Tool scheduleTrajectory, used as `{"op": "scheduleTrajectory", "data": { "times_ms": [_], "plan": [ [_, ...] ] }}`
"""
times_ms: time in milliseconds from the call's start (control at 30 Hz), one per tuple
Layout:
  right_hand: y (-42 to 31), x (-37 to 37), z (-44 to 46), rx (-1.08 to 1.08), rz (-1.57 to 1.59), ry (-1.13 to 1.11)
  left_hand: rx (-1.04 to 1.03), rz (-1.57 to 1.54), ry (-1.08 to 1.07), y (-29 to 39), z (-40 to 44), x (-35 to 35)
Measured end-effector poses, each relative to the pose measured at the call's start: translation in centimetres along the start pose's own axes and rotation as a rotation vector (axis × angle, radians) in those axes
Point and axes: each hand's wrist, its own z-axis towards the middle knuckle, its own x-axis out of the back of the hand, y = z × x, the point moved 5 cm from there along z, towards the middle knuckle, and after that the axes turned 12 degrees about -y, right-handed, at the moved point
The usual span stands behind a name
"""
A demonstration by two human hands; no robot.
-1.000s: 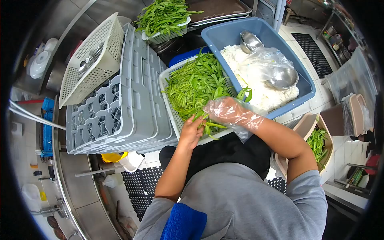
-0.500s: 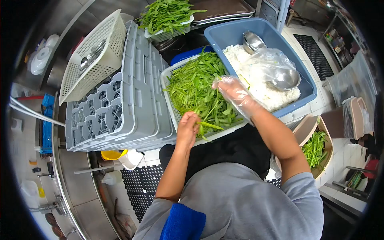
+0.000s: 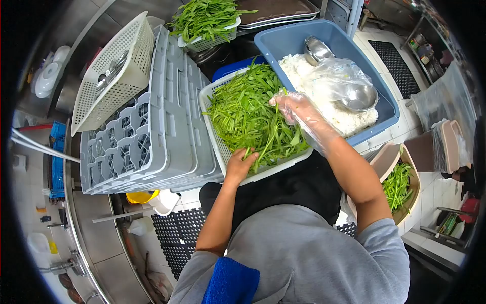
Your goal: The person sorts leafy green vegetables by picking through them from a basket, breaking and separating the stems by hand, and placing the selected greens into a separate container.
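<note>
A white perforated basket is heaped with cut green leafy stems. At its near edge my bare left hand has its fingers closed on a green stem. My right hand, in a clear plastic glove, is over the basket's right side, its fingers pinched together by the greens; what they hold is too small to name. Beyond it stands a blue tub of white rice with a metal bowl, a second metal bowl and a clear plastic bag.
Grey glass racks are stacked at the left, with a cream basket of cutlery on top. Another basket of greens sits at the back. A beige bin with greens is at the right. Dark mats lie on the floor.
My right hand has moved up and away from my left hand, to the basket's right side. My left hand has lowered slightly, and the stem at it now points up across the heap.
</note>
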Motion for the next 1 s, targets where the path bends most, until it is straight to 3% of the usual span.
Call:
{"op": "scheduleTrajectory", "data": {
  "times_ms": [67, 367, 433, 500, 567, 667, 800, 867, 967, 1000],
  "plan": [
    [-1.0, -0.4, -0.7, 0.033, 0.122, 0.041, 0.188, -0.141, -0.193, 0.9, -0.4, -1.2],
    [-0.7, 1.7, -0.1, 0.083, 0.324, 0.111, 0.192, -0.384, -0.337, 1.7, -0.2, -4.6],
    [-1.7, 3.0, -0.8, 0.142, 0.312, 0.245, 0.138, -0.415, -0.285, 2.0, -0.4, -4.5],
    [-4.0, 4.0, -2.1, 0.177, 0.270, 0.310, 0.088, -0.446, -0.230, 2.0, -0.7, -4.1],
    [-6.8, 6.0, -3.0, 0.465, 0.136, 0.440, 0.104, -0.477, -0.179, 1.5, -1.0, -3.4],
    [-10.7, 7.3, -5.9, 0.639, -0.101, 0.502, 0.097, -0.523, -0.124, 1.4, -1.4, -2.7],
    [-12.8, 6.9, -8.6, 0.632, -0.347, 0.530, 0.061, -0.565, -0.082, 1.5, -1.6, -2.3],
    [-13.5, 6.3, -8.9, 0.745, -0.646, 0.501, 0.051, -0.619, -0.061, 2.4, -1.9, -2.1],
    [-13.0, 4.7, -8.4, 0.717, -0.747, 0.406, 0.032, -0.630, -0.039, 2.5, -2.1, -2.1],
    [-12.5, 3.5, -8.6, 0.645, -0.572, 0.368, 0.032, -0.630, -0.038, 2.6, -2.2, -2.1]
  ]
}}
